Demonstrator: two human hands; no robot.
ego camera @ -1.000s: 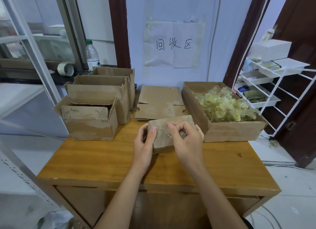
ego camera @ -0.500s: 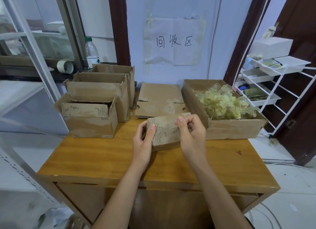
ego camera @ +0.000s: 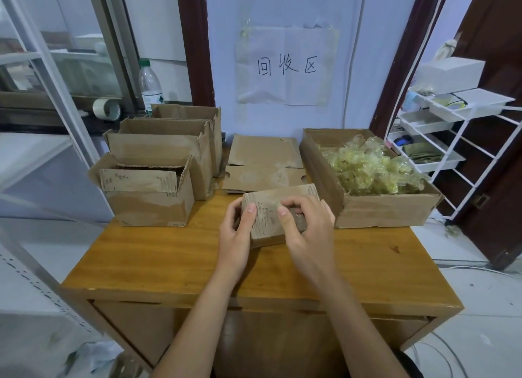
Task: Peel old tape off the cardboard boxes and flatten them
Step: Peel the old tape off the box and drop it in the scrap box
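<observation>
A small closed cardboard box [ego camera: 269,211] stands near the middle of the wooden table [ego camera: 158,259]. My left hand [ego camera: 237,236] grips its left end, thumb on the top face. My right hand [ego camera: 308,231] curls over its right part, fingertips on the top where the tape runs; the tape itself is hard to make out. Three open cardboard boxes stand at the left: a front one [ego camera: 147,194], a middle one [ego camera: 166,143] and a back one [ego camera: 192,113]. Flattened cardboard [ego camera: 262,163] lies behind the small box.
A wide cardboard tray [ego camera: 378,211] at the right holds a heap of yellowish peeled tape [ego camera: 372,168]. A white wire rack [ego camera: 457,140] stands beyond the table's right side. A water bottle [ego camera: 151,86] and a tape roll [ego camera: 106,109] sit on the ledge at back left.
My right hand has come back down from the box's upper right edge onto its top face. My left hand keeps its hold on the left end.
</observation>
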